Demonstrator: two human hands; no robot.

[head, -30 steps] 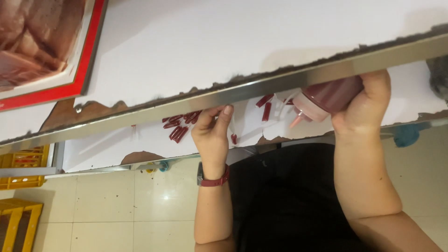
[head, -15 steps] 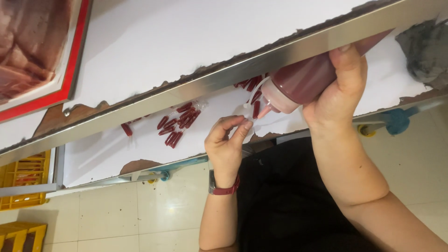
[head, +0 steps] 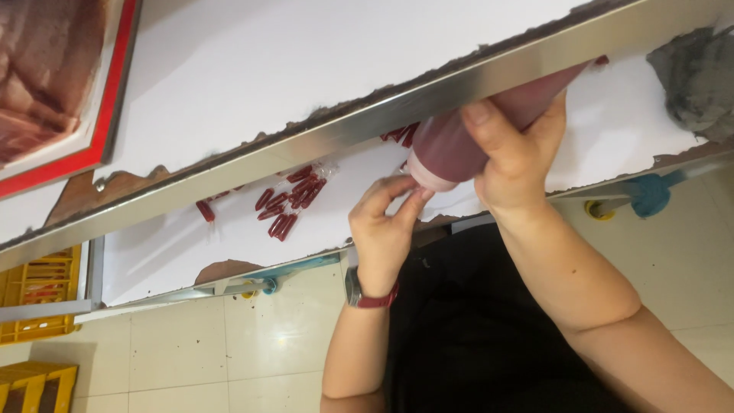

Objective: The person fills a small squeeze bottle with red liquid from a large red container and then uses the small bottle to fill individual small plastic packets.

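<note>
- Far left: a red-framed picture runs out of frame at the top edge; below it yellow crates stand on a pale tiled floor.
- A white desk crosses the view at a slant, its covering torn at the edges; a steel rail runs above it.
- On the desk, a cluster of small red sachets lies loose; what they contain cannot be told.
- Left hand, with a red-strapped watch, has its fingertips pinched at the cap end of the dark red bottle; what the grip holds there is unclear.
- Right hand is clenched round the bottle, held above the desk, its far end behind the rail.
- Far right: a grey cloth, cut off by the frame.
</note>
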